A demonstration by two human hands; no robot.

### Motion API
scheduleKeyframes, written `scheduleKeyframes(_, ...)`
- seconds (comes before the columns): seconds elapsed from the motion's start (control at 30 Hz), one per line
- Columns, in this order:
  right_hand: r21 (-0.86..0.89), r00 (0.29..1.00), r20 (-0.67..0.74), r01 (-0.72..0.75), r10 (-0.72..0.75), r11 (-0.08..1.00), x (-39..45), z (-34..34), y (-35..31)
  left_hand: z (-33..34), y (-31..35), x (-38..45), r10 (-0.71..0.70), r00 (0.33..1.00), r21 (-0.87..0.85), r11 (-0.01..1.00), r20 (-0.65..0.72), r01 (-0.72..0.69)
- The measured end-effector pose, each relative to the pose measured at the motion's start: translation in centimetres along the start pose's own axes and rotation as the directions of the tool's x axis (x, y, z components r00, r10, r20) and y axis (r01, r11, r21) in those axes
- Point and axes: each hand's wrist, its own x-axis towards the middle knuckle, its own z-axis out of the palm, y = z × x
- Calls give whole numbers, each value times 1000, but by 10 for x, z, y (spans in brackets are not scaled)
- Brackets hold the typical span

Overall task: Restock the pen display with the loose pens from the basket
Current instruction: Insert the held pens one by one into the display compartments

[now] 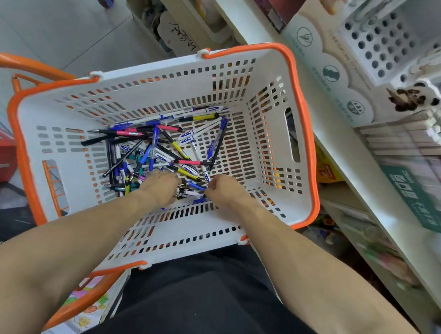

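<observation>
The pens (160, 149) lie in a loose, crossed heap on the floor of the basket (278, 66), thickest from the middle toward its near wall, with a few strays pointing to the far right corner. Their long axes run every way, so no single approach suits all; those at the near edge of the heap lie mostly across, left to right.

Both hands are down in that near edge. The left hand (160, 186) lies palm-down on the pile, fingers curled into the pens; whether it has a grip on any I cannot tell. The right hand (223, 190) is just beside it, fingertips pinching the end of a blue pen (196, 186) that lies crosswise between the two hands.

The display (379, 42), a white holed rack, stands on the shelf beyond the basket's far right corner, nearer the right hand.
</observation>
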Motion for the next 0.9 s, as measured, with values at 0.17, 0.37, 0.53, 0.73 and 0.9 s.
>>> scheduleKeyframes(0.17, 23, 1000, -18, -5, 5, 1000, 0, -1, 1, -10, -9, 1, 14, 999, -216, 976, -40, -22)
scheduleKeyframes(0.37, 291, 945, -314, 0, 95, 957, 3, -6, 1, -46, -18, -8, -196, 962, -758, 652, -192, -18)
scheduleKeyframes(0.53, 373, 931, -350, 42, 99, 927, 4, -9, 1, -75, -21, -21, -548, 787, -955, 239, -283, -177)
scheduleKeyframes(0.73, 518, 946, -313, 93, 87, 850, 1, -6, -2, -80, -9, -31, -592, 804, -910, -358, 46, -211)
scheduleKeyframes(0.9, 630, 966, -253, 119, 58, 767, -1, -14, -12, -63, 17, -36, -318, 930, -848, -530, 186, -11)
